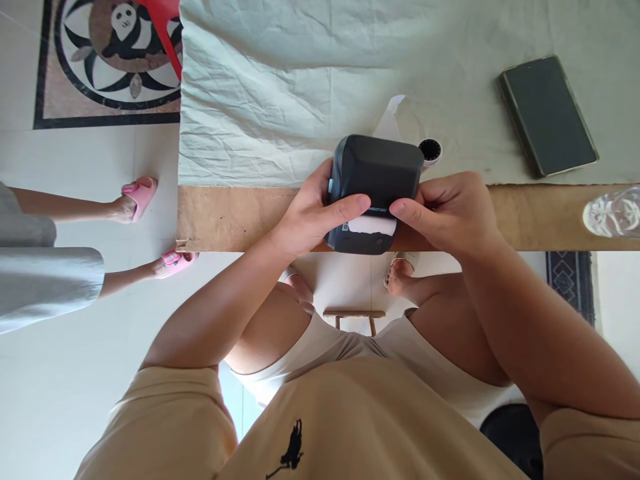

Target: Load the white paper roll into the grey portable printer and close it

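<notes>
A black handheld label printer (379, 170) is held up over the table's near edge, its top facing me. My left hand (313, 210) is closed round its left side, thumb lying across the front. My right hand (455, 210) grips the right side, thumb tip against the printed lettering and the other fingers curled behind. A white label (371, 225) shows at the slot near the printer's lower end. Just beyond the printer, a small roll with a black core (431, 151) lies on the cloth, and a white curled strip (389, 121) rises beside it.
A grey-green cloth (280, 87) covers the table, with a bare wooden edge (230, 213) towards me. At the right are a dark phone (550, 117) and a clear plastic bottle or cup (613, 212). Another person's legs in pink slippers (141, 197) are at the left, near a red chair (167, 27).
</notes>
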### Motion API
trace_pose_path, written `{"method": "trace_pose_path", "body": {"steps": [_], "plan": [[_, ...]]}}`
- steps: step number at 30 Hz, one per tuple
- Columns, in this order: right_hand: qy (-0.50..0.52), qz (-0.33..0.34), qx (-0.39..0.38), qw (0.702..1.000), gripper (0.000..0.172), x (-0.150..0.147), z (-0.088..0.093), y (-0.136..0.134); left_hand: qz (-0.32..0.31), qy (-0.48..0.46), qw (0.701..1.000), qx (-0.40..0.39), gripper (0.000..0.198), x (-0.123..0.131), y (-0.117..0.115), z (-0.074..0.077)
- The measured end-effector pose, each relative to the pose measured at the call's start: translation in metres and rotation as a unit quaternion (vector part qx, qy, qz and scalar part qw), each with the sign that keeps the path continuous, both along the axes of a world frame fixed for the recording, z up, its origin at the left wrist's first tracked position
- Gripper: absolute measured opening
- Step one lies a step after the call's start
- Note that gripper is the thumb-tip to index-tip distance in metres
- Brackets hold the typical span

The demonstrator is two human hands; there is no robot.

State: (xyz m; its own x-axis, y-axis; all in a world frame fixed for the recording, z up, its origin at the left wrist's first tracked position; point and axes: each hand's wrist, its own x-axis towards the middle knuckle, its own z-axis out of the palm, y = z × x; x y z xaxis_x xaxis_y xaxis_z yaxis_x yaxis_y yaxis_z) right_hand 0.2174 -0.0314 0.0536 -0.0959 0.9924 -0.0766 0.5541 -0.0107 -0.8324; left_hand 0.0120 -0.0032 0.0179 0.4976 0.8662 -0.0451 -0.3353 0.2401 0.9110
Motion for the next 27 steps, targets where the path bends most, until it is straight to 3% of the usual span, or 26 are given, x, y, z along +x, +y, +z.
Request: {"method": "trace_pose_path", "body": {"steps": [5,19,23,27], "plan": [[-0.006,-0.024,-0.065,0.998,0.067,0.000,-0.003,-0.002,-0.017,-0.018,0.999,-0.026,0.043,0.001,0.003,0.000],[-0.034,-0.034,-0.060,0.997,0.058,-0.003,-0.004,0.004,0.008,-0.011,1.000,-0.009,0.045,0.005,0.001,0.006],[-0.039,-0.036,-0.066,0.996,0.056,-0.004,-0.005,0.003,-0.002,-0.035,0.998,-0.056,0.035,0.007,0.003,0.005],[-0.014,-0.008,-0.050,0.999,0.052,-0.002,-0.004,0.002,0.040,-0.065,0.992,-0.100,0.032,0.011,0.004,0.002]]}}
